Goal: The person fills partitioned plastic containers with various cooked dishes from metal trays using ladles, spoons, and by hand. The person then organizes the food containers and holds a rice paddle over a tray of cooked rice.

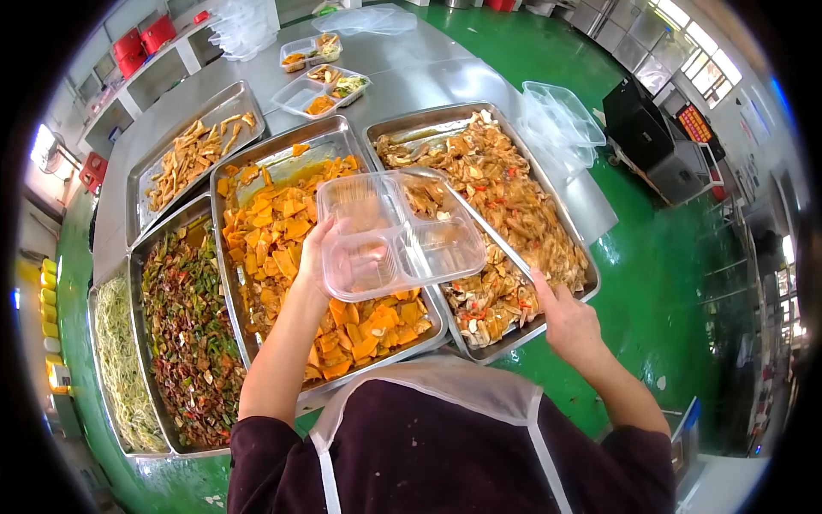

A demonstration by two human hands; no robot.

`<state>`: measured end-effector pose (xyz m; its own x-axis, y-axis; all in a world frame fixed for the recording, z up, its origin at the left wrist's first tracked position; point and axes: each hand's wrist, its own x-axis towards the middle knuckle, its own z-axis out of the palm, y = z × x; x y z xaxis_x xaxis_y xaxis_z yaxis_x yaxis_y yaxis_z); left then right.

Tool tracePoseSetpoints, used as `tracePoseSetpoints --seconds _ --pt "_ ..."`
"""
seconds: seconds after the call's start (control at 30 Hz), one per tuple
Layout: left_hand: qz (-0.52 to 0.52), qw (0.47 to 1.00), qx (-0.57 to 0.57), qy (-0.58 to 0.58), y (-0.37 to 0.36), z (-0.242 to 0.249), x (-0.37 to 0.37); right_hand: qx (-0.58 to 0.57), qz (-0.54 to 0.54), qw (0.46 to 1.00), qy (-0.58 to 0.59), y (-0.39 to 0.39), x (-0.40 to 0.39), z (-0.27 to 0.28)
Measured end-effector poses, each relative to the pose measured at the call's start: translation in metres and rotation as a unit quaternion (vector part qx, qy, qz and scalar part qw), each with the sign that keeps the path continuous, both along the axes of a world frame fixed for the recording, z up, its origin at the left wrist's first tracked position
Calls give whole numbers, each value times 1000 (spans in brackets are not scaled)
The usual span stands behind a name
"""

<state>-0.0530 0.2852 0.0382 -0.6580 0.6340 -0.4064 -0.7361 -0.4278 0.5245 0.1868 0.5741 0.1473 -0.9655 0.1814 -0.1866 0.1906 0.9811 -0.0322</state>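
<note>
Left hand (pixel 315 257): grip pinching the clear box (pixel 401 231); best kept level.
Right hand (pixel 567 319): grip closed round the metal handle (pixel 497 237); steady wrist advised.

A glossy green floor (pixel 659 283) surrounds a metal table (pixel 419 75), with bright windows (pixel 726 66) and white shelving (pixel 186 55) beyond.

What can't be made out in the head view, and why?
Head view, all:
- Left hand: fingers blurred behind the clear compartment container.
- Metal utensil: exact shape of its far end unclear, overlapped by the container.
- Right hand: some fingers hidden by the hand itself.
- Red-orange panel: markings too small to read.
- Stacked clear containers: count lost in overlap and glare.
</note>
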Motion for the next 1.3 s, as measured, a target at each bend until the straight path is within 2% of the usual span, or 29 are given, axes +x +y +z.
tracePoseSetpoints --seconds 0.07,0.17,0.2,0.3,0.37,0.47,0.53,0.63,0.7,0.77,0.8,0.97,1.0,1.1,1.17,1.3 --pt "8 1000 10 -9 -5 -3 5 -28 17 998 50 8 1 -7" --pt "23 1000 7 13 -18 3 10 -242 47 957 152 15 -15 -6" --pt "25 999 -4 31 -25 9 15 -286 16 950 120 15 -28 -2" --pt "41 997 -7 60 -49 13 28 -273 1 956 109 24 -84 -22" --pt "80 995 -18 60 -62 33 42 -209 -33 977 39 33 -132 -43" --pt "129 990 -36 48 -85 43 55 -303 -176 935 -50 9 -179 -40" --pt "151 985 -62 55 -99 47 63 -431 -208 874 -83 -3 -196 -47" --pt "211 976 -46 27 -108 50 71 -598 -256 753 -103 -32 -211 -50" --pt "213 974 -54 45 -115 44 70 -698 -279 648 -118 -47 -225 -50" --pt "216 973 -56 52 -119 44 68 -808 -339 470 -107 -57 -238 -51" --pt "220 973 -49 51 -120 43 66 -822 -367 427 -86 -59 -239 -49" --pt "214 974 -6 72 -117 34 41 -878 -340 334 -47 -46 -223 -63" --pt "214 973 22 78 -113 32 37 -877 -341 336 -45 -42 -216 -58" --pt "204 976 -3 76 -103 25 22 -877 -311 363 -51 -26 -191 -44" --pt "184 980 -6 78 -97 21 14 -860 -252 440 -53 -14 -167 -25" --pt "170 984 -11 60 -72 19 10 -842 -213 489 -79 -5 -116 25"
